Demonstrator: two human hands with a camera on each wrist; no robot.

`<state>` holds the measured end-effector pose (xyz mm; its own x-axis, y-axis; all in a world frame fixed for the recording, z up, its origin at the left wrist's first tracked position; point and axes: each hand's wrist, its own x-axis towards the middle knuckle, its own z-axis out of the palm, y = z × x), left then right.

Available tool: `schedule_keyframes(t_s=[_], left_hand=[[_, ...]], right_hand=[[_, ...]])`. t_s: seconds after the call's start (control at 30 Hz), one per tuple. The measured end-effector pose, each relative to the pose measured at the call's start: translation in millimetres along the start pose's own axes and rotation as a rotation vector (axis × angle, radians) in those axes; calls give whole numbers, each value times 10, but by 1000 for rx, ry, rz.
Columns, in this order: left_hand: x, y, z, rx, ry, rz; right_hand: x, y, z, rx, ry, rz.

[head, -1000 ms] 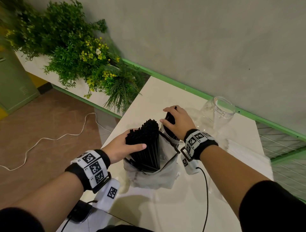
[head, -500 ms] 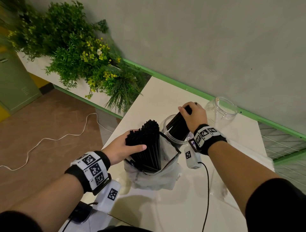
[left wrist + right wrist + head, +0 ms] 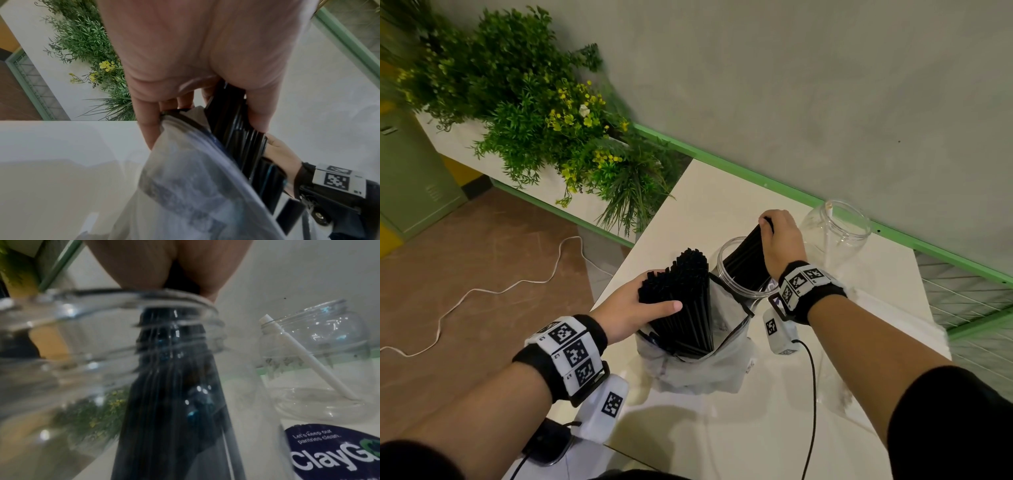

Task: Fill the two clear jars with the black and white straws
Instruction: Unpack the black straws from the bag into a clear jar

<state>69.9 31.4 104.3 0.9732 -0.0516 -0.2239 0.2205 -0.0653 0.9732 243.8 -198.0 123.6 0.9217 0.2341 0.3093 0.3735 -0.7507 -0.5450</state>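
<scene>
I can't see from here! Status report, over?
Left hand grips black straws in bag. Right hand holds bunch in near jar. Far jar: one white straw. Nothing blocking.

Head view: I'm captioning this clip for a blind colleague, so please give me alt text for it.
A person's right hand lowers a bunch of black straws into a clear jar on a white table, while the left hand grips a larger bundle of black straws standing in a plastic bag. A second jar stands beyond.

Your head view is evenly lit and sharp in the middle, with soft shadows on the glossy table [image 3: 722, 428] and lines bowed at the edges. Your wrist views are dimmer and blurred up close, with small glints on the near jar [image 3: 82, 353].
</scene>
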Motion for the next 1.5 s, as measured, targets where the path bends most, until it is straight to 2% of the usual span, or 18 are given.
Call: schedule_keyframes(t_s=[0.2, 0.47, 0.53, 0.63, 0.67, 0.73, 0.8, 0.87, 1.07, 1.23, 1.37, 1.5], left_hand=[[14, -16, 3, -4, 3, 5], [10, -76, 6, -2, 14, -9], [15, -92, 0, 12, 18, -14], [23, -115, -5, 21, 17, -5], [21, -120, -2, 22, 15, 3], [17, -131, 10, 23, 20, 24], [11, -139, 20, 22, 32, 47], [6, -160, 26, 28, 35, 60], [4, -240, 30, 6, 43, 57], [-5, -266, 40, -17, 53, 66], [-7, -270, 75, -20, 62, 62], [-12, -254, 77, -13, 64, 61]], right_hand=[[94, 84, 9, -122, -222, 62], [-52, -42, -112, -10, -236, 55], [-134, -136, -228, -17, -141, -34], [-473, -440, -369, 42, -13, -255], [-652, -547, -362, 69, -38, -343], [-1045, -707, -251, 83, -227, -447], [-1379, -762, -51, 41, -388, -487], [-1604, -766, 140, -50, -437, -514], [-1833, -808, 487, -118, -357, -431], [-1840, -791, 491, -101, -386, -307], [-1735, -839, 258, 77, -392, -206], [-1517, -906, 21, 408, -181, -26]])
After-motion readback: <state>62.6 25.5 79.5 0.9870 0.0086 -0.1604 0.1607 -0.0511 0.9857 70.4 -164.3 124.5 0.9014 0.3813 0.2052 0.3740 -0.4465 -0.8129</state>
